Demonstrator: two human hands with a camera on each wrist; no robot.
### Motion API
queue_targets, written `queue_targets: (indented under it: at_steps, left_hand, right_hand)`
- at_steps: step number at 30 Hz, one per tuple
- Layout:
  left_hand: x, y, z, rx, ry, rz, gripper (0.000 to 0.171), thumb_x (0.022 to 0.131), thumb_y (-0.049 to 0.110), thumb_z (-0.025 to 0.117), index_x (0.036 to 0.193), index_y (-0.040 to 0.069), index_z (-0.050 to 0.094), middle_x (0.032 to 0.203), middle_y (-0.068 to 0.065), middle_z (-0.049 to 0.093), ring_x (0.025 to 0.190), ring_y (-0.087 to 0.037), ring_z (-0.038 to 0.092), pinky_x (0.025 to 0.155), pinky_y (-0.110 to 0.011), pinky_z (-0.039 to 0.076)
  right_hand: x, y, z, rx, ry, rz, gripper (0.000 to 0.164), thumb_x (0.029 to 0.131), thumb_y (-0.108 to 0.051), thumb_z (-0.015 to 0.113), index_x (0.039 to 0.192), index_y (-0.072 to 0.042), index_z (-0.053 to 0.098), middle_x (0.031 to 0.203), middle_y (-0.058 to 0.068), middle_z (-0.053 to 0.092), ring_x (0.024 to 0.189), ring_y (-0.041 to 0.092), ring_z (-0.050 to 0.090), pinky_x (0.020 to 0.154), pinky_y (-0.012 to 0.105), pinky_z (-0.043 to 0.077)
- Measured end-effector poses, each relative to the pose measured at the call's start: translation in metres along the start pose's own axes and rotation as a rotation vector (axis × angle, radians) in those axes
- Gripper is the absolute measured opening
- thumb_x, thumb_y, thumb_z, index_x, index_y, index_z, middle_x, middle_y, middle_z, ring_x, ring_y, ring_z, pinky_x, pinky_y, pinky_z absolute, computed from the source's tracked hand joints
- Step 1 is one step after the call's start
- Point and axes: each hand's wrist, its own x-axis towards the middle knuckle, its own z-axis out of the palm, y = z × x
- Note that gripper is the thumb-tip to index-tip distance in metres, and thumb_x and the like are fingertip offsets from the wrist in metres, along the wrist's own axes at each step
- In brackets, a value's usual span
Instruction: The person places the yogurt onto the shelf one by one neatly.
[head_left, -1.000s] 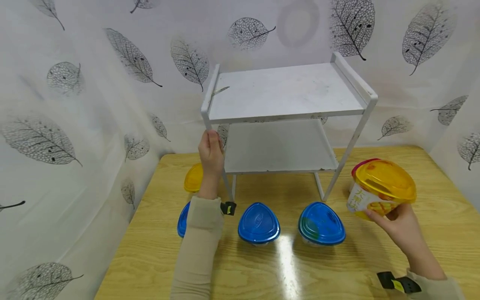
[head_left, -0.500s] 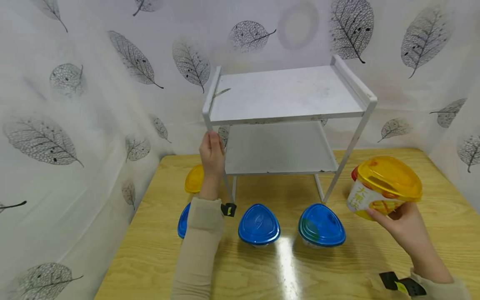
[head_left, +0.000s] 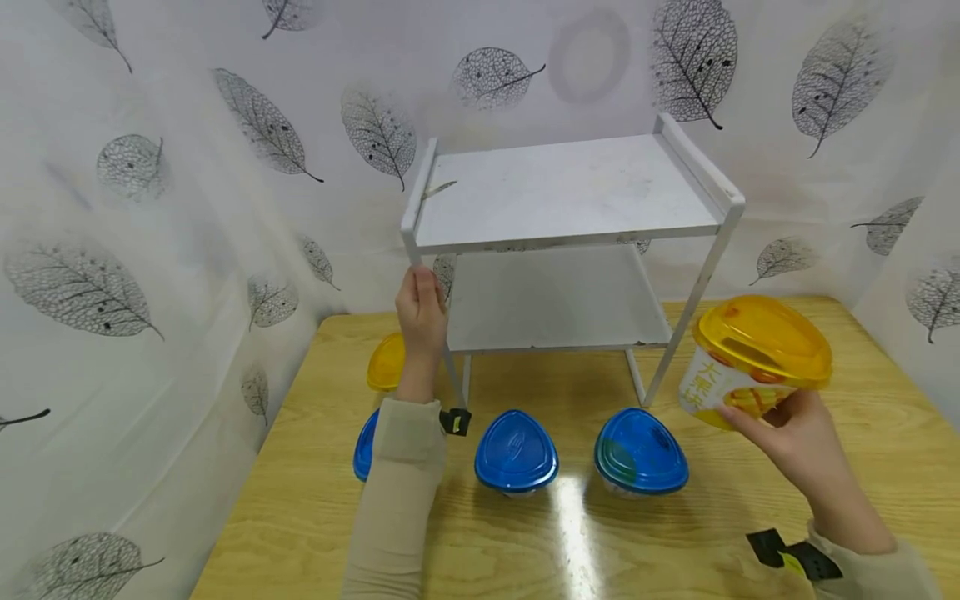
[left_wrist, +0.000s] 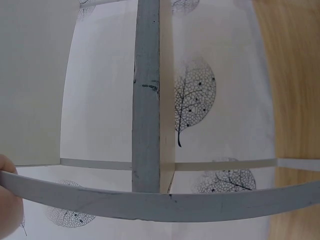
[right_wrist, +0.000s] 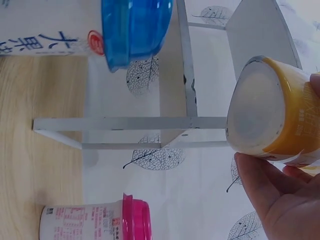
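My left hand (head_left: 422, 315) grips the left front post of a white two-tier shelf rack (head_left: 562, 196), just below its upper board. In the left wrist view only part of a finger (left_wrist: 7, 210) shows, beside the rack's rail. Off the rack's right side, my right hand (head_left: 795, 442) holds a fruit cup (head_left: 761, 337) with a domed yellow lid, raised above the table and tilted. From the right wrist view, the cup's pale round base (right_wrist: 256, 107) faces the camera, with the thumb and fingers around its yellow-printed side.
Two blue-lidded cups (head_left: 517, 450) (head_left: 641, 450) stand before the rack on the wooden table (head_left: 510, 550). Partly behind my left arm are another blue lid (head_left: 365, 446) and a yellow lid (head_left: 386, 362). A pink-lidded cup (right_wrist: 95, 222) shows in the right wrist view. Leaf-patterned curtain (head_left: 187, 250) surrounds the table.
My right hand has lifted the yellow-lidded cup a little higher and nearer the rack, so it now covers the pink lid behind it. My left hand keeps its grip on the post.
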Motion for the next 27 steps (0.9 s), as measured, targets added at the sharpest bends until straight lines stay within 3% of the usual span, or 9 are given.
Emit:
queue_targets:
  at_steps: [5, 8, 17, 27]
  left_hand:
    - [0.0, 0.0, -0.001, 0.004, -0.001, 0.006, 0.036, 0.095, 0.04, 0.031, 0.071, 0.013, 0.036, 0.052, 0.006, 0.03, 0.042, -0.004, 0.026, 0.037, -0.018, 0.02]
    - [0.0, 0.0, -0.001, 0.005, -0.001, 0.011, 0.036, 0.095, 0.039, 0.032, 0.071, 0.013, 0.036, 0.052, 0.007, 0.03, 0.042, -0.003, 0.026, 0.037, -0.018, 0.02]
    - [0.0, 0.001, 0.0, -0.012, -0.003, -0.007, 0.03, 0.098, 0.02, 0.029, 0.07, 0.013, 0.036, 0.052, 0.007, 0.031, 0.043, -0.003, 0.027, 0.038, -0.018, 0.021]
    - [0.0, 0.001, -0.001, -0.008, -0.008, -0.013, 0.029, 0.098, 0.01, 0.028, 0.07, 0.013, 0.037, 0.052, 0.007, 0.03, 0.043, -0.004, 0.026, 0.038, -0.018, 0.02]
  right_hand:
    - [0.004, -0.006, 0.006, 0.016, 0.008, -0.029, 0.062, 0.069, 0.023, 0.058, 0.124, -0.001, 0.04, 0.108, -0.006, 0.051, 0.089, 0.002, 0.054, 0.067, 0.013, 0.046]
    - [0.007, -0.009, 0.009, 0.003, 0.005, -0.041, 0.058, 0.07, 0.022, 0.059, 0.122, 0.0, 0.042, 0.106, -0.008, 0.052, 0.088, 0.002, 0.054, 0.066, 0.013, 0.046]
    - [0.015, -0.013, 0.018, 0.12, -0.039, -0.098, 0.059, 0.07, 0.023, 0.057, 0.121, -0.004, 0.044, 0.106, -0.004, 0.053, 0.09, 0.004, 0.055, 0.068, 0.014, 0.046]
    - [0.023, -0.023, 0.031, 0.053, -0.049, -0.077, 0.065, 0.068, 0.023, 0.06, 0.123, -0.004, 0.039, 0.109, -0.005, 0.049, 0.094, 0.005, 0.051, 0.072, 0.014, 0.044]
